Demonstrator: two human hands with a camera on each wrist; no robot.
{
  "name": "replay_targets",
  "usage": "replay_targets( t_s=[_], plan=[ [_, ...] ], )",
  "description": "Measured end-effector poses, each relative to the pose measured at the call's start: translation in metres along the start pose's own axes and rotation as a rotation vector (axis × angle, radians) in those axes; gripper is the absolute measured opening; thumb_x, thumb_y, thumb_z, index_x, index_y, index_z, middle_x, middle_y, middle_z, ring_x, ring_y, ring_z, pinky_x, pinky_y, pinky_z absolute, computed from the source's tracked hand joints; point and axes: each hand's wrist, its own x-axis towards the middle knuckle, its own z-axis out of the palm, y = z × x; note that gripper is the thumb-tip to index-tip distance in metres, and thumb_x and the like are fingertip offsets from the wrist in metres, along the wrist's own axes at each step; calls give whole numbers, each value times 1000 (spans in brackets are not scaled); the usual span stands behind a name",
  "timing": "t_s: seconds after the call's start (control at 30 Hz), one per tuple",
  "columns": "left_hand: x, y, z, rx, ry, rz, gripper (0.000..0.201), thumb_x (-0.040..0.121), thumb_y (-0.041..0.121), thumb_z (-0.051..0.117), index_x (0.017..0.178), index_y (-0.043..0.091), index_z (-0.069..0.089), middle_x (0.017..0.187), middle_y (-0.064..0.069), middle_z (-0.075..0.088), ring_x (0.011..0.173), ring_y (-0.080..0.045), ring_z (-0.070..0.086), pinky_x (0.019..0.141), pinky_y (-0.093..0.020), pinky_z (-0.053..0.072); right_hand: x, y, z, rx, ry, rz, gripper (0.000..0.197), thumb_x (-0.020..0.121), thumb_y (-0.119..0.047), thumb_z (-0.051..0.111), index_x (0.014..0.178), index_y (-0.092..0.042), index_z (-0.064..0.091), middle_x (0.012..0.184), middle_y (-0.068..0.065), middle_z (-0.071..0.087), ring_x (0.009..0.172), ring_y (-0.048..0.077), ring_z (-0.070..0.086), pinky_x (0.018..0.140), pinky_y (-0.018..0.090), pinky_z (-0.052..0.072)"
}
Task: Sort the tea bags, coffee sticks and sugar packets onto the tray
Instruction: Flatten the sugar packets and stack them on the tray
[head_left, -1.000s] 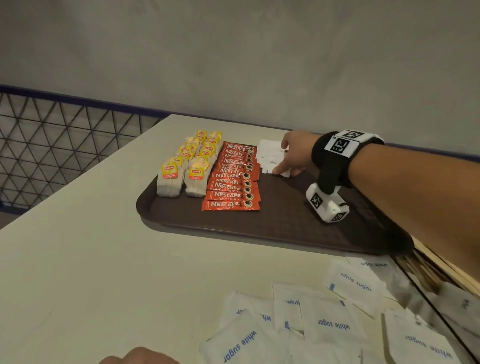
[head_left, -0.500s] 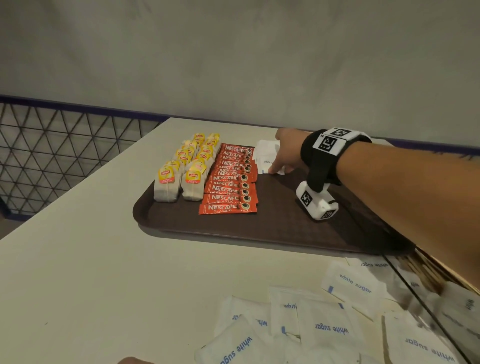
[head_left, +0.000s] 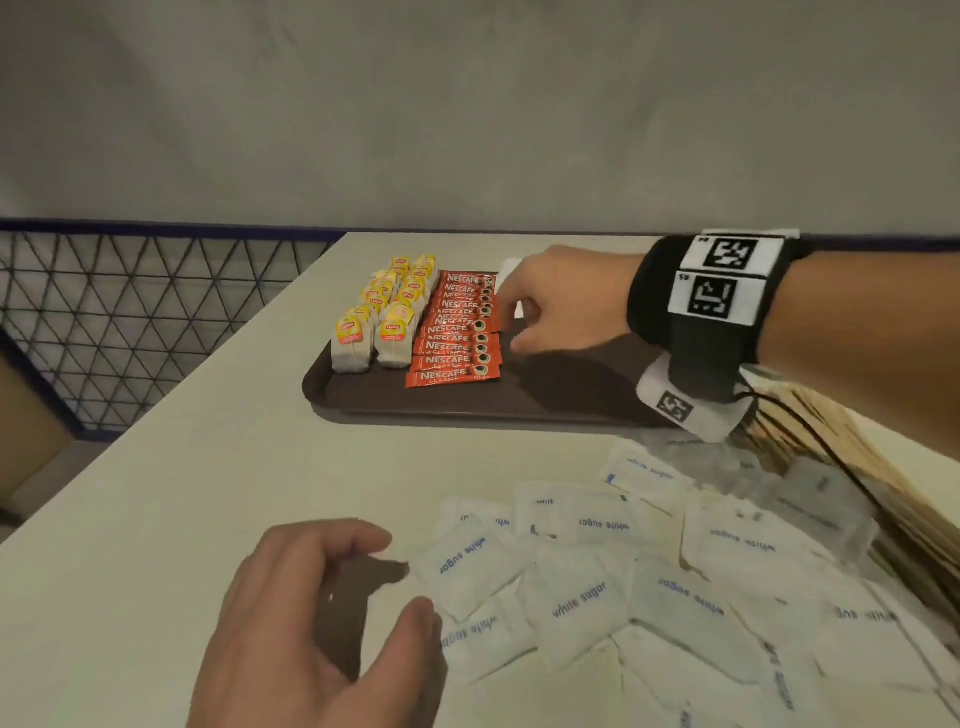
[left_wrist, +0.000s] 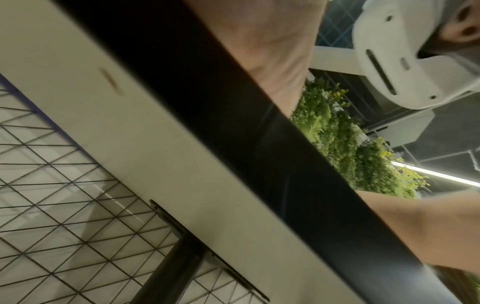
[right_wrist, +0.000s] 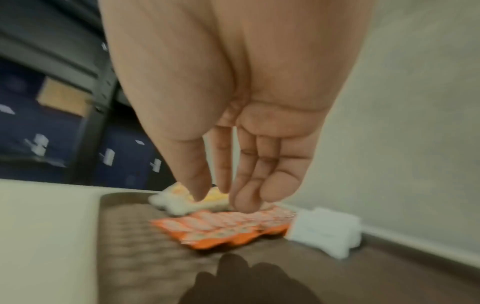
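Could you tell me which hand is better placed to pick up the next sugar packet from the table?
Left: the left hand hovers open beside the loose sugar packets, while the right hand is over the tray.

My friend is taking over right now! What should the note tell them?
Left hand: open, holds nothing, by the loose sugar packets on the table.
Right hand: open, holds nothing, over the tray near the few sugar packets on the tray.
Done: tea bags in two rows and coffee sticks in one row, on the tray.
Left: move the many loose sugar packets onto the tray, beside the coffee sticks.
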Motion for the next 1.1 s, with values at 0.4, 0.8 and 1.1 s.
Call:
replay_targets(
  t_s=[0.4, 0.8, 1.1],
  plan=[
    [-8, 11, -3, 116, -114, -103, 74, 69, 43, 66, 135, 44, 35, 125, 23, 44, 116, 0, 42, 107, -42, 42, -82, -106, 38, 135, -306, -141, 68, 77, -62, 78, 129, -21, 63, 117, -6, 63, 97, 15, 60, 87, 32, 55],
    [-3, 8, 3, 402, -246, -55, 72, 63, 71, 31, 119, 41, 65, 116, 22, 49, 121, -9, 40, 97, -33, 29, -124, -94, 13, 265, 4, -46, 25, 93, -31, 72, 113, -16, 68, 95, -9, 59, 85, 14, 55, 67, 22, 41],
    [-14, 22, -4, 215, -215, -29, 22, 80, 41, 70, 92, 35, 52, 86, 16, 60, 90, -10, 53, 73, -33, 45, -225, -83, 30, 1438, 7, 393, 37, 99, -20, 65, 124, 3, 53, 96, 19, 55, 50, 14, 58, 51, 38, 43]
  ],
)
